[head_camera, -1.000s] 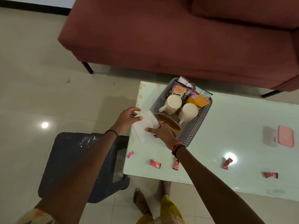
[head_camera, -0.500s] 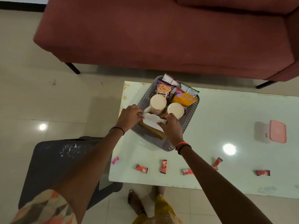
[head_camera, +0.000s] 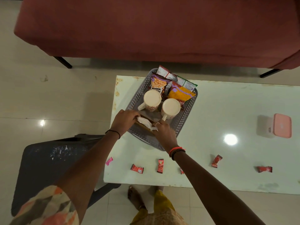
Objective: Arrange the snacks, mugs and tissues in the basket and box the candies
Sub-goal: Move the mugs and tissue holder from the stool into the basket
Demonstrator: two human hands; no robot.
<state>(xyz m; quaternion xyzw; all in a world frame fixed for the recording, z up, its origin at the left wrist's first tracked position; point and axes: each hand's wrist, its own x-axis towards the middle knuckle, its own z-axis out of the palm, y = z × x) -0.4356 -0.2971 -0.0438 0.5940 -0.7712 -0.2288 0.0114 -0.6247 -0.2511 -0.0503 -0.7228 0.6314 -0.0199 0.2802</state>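
A grey perforated basket (head_camera: 183,117) stands on the white table (head_camera: 227,111). It holds two cream mugs (head_camera: 152,99) (head_camera: 171,107) and several snack packets, among them an orange one (head_camera: 180,95). My left hand (head_camera: 125,119) and my right hand (head_camera: 164,132) both pinch a white tissue (head_camera: 146,123) at the near end of the basket, over a wooden holder. Red candies (head_camera: 137,168) (head_camera: 160,165) (head_camera: 216,160) and a pink candy (head_camera: 109,161) lie along the table's near edge. A small box with a pink lid (head_camera: 281,125) sits at the right.
A dark red sofa (head_camera: 162,30) runs behind the table. A dark stool (head_camera: 48,168) stands at the table's left end. My feet show below the near table edge. Another red candy (head_camera: 264,169) lies far right.
Both hands have carried the tissue from the table's left end into the near end of the basket and pressed it lower. The camera shifted left.
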